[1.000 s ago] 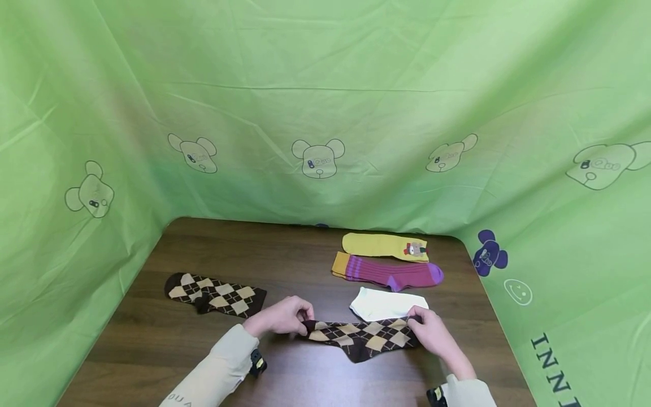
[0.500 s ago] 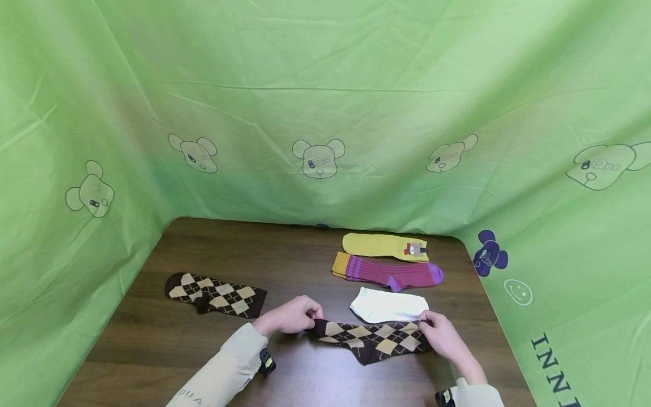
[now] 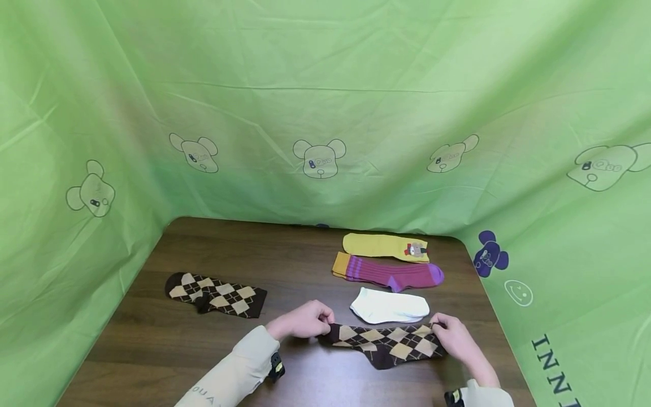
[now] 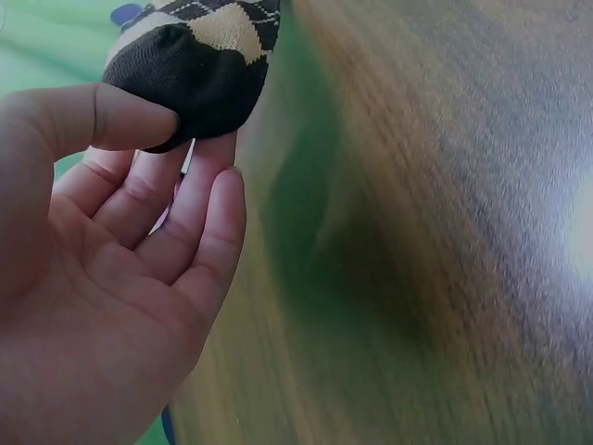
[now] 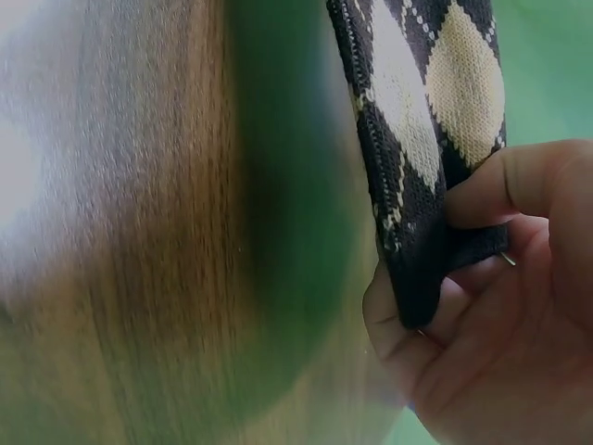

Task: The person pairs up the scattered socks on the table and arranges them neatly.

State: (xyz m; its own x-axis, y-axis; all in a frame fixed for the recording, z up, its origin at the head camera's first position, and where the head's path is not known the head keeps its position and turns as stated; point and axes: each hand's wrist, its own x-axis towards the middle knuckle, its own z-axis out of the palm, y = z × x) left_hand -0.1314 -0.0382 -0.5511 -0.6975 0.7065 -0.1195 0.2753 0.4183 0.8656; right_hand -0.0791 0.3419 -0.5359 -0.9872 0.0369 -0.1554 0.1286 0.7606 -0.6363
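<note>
A dark brown argyle sock (image 3: 399, 342) with tan and cream diamonds is stretched lengthwise between both hands, just in front of a white sock. My left hand (image 3: 307, 319) pinches its dark toe (image 4: 190, 88) between thumb and fingers. At the other end, my right hand (image 3: 452, 337) grips the cuff (image 5: 417, 260), thumb on top and fingers beneath. The sock's heel points toward the near side. A matching argyle sock (image 3: 216, 294) lies flat on the left of the table, its toe to the left.
On the right, behind the held sock, lie a white sock (image 3: 390, 306), purple-and-orange socks (image 3: 389, 272) and a yellow sock (image 3: 376, 245) with an animal figure, in a column. The brown wooden table (image 3: 285, 254) is enclosed by green fabric (image 3: 315, 102) at the back and sides.
Both hands have moved right and slightly toward the near side, carrying the stretched argyle sock with them. The other socks stay where they were.
</note>
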